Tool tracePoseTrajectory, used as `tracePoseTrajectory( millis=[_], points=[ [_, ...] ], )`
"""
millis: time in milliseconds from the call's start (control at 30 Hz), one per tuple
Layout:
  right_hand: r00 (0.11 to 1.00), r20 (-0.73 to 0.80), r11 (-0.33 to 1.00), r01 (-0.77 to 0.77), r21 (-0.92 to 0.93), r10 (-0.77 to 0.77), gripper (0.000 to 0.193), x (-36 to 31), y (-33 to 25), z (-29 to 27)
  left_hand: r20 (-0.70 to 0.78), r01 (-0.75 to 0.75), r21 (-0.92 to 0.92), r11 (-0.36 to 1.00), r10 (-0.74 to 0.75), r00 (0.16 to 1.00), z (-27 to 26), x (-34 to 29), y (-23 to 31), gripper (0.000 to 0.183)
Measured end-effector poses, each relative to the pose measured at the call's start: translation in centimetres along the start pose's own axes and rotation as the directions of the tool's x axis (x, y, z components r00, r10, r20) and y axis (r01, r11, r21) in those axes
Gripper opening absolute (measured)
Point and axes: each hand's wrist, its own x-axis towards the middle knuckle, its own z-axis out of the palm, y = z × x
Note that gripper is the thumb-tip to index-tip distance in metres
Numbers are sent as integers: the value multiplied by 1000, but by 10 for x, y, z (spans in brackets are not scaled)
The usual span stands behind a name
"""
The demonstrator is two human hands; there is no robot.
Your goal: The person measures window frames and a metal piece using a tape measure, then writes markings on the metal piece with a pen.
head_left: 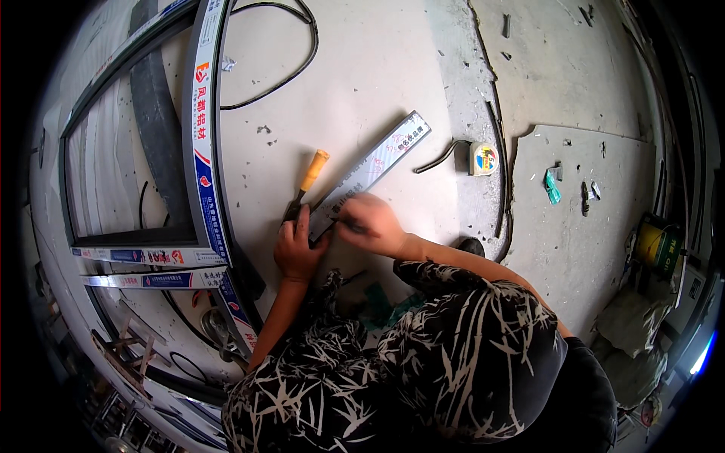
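Observation:
A grey metal profile (384,160) with a printed protective film and red handwritten marks lies slantwise on the pale floor in front of me. My left hand (297,251) grips its near end, with fingers and thumb to either side of it. Close above that same end, my right hand (373,226) is closed, slightly blurred by motion. Something dark and thin seems to be in its fingers, too unclear to name. Beside my left fingertips lies a tool with a yellow wooden handle (313,172) and a dark metal shank; its lower end is partly hidden.
At the left stands a large window-like frame (202,143) with printed film. A tape measure (483,159) lies right of the profile. Black cable (316,41) curves at the top. Further right are a grey board (581,151) with green scraps and a dark green can (655,245).

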Motion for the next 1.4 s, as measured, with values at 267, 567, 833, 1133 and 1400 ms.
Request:
tracePoseTrajectory(
  millis=[267,567,833,1133,1400],
  points=[
    [998,-30,999,-46,24,47,17,1,-5,-3,29,36,-15,999,-35,999,-2,-1,3,70],
    [1000,-11,998,12,-62,-12,19,0,2,3,13,22,17,1000,-22,1000,-1,-2,1,70],
    [997,-46,998,-63,-2,62,17,-3,-5,-2,17,13,-15,1000,-13,1000,7,-4,-4,72],
    [996,-74,997,-54,45,58,21,-4,5,2,83,28,-13,1000,-27,996,-1,-1,0,73],
    [996,-85,997,-25,68,30,18,-3,7,1,62,21,17,1000,-22,998,-2,-1,4,74]
  ],
)
